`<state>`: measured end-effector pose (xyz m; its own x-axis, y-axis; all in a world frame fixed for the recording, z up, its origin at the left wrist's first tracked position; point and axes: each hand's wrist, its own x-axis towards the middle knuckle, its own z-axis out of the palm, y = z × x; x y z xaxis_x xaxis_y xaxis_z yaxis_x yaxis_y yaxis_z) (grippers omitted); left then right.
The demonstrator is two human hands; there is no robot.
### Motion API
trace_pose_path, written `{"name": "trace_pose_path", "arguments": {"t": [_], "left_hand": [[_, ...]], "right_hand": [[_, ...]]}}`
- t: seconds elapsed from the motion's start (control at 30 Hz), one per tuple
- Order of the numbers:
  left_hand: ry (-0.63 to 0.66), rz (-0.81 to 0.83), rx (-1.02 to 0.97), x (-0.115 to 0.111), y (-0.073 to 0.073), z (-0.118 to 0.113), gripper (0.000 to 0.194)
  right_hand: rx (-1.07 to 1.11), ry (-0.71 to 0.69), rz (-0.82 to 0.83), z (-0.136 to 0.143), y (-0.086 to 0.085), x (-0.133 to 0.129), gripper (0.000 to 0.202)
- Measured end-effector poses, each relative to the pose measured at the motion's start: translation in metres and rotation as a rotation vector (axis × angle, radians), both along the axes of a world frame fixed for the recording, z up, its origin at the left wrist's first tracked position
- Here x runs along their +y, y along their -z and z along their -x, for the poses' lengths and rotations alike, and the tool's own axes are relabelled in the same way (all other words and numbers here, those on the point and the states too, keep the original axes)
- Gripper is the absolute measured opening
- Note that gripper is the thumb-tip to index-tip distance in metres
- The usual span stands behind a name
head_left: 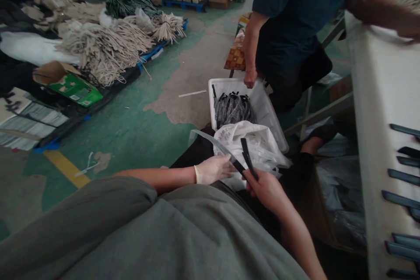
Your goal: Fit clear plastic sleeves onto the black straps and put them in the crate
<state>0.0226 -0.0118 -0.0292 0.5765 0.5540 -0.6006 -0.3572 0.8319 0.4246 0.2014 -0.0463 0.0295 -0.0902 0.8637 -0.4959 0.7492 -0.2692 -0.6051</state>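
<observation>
My left hand (212,169), in a pale thin glove, is closed at the near end of a long clear plastic sleeve (211,137). A black strip (236,165) runs from the sleeve's near end to my right hand (265,187). It appears to be partly inside the sleeve. My bare right hand is closed on this strip and on more black strips (246,154) that stick up from its fingers. Both hands are close together above my lap. Just beyond them lies a crumpled white plastic bag (252,138), against the near side of a white bin (274,124).
Bundled grey-black straps (234,109) lie in the bin. A co-worker's hand (250,78) is at its far rim. On the right, a white table (377,96) carries several black strips (402,199). Pale cord bundles (108,46) cover pallets on the left.
</observation>
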Motion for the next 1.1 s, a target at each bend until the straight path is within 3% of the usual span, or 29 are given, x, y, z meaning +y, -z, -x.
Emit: {"name": "trace_pose_path", "arguments": {"t": [0.1, 0.27, 0.43, 0.53, 0.7, 0.8, 0.93, 1.1], "left_hand": [[0.043, 0.001, -0.025, -0.003, 0.004, -0.008, 0.035], [-0.081, -0.018, 0.055, 0.011, -0.001, 0.003, 0.033], [0.074, 0.052, 0.001, -0.004, 0.005, -0.010, 0.033], [0.074, 0.014, 0.007, -0.003, 0.003, -0.014, 0.034], [-0.043, -0.031, 0.078, 0.020, -0.012, 0.008, 0.032], [0.025, 0.007, 0.063, 0.018, -0.012, 0.007, 0.031], [0.193, 0.005, -0.006, -0.003, -0.009, -0.015, 0.030], [0.303, 0.086, -0.088, -0.007, -0.011, -0.026, 0.032]], "right_hand": [[0.034, 0.025, -0.019, 0.005, 0.002, 0.003, 0.043], [0.226, 0.088, 0.085, -0.011, 0.001, -0.017, 0.045], [0.053, 0.068, 0.032, -0.001, 0.009, -0.013, 0.044], [0.115, 0.075, 0.002, 0.002, 0.009, -0.011, 0.043], [0.298, 0.194, 0.018, -0.023, -0.004, -0.048, 0.041], [0.230, 0.296, -0.081, -0.023, -0.006, -0.061, 0.049], [0.101, 0.284, -0.188, -0.002, 0.006, -0.039, 0.046], [0.238, 0.282, -0.197, 0.002, 0.016, -0.016, 0.043]]}}
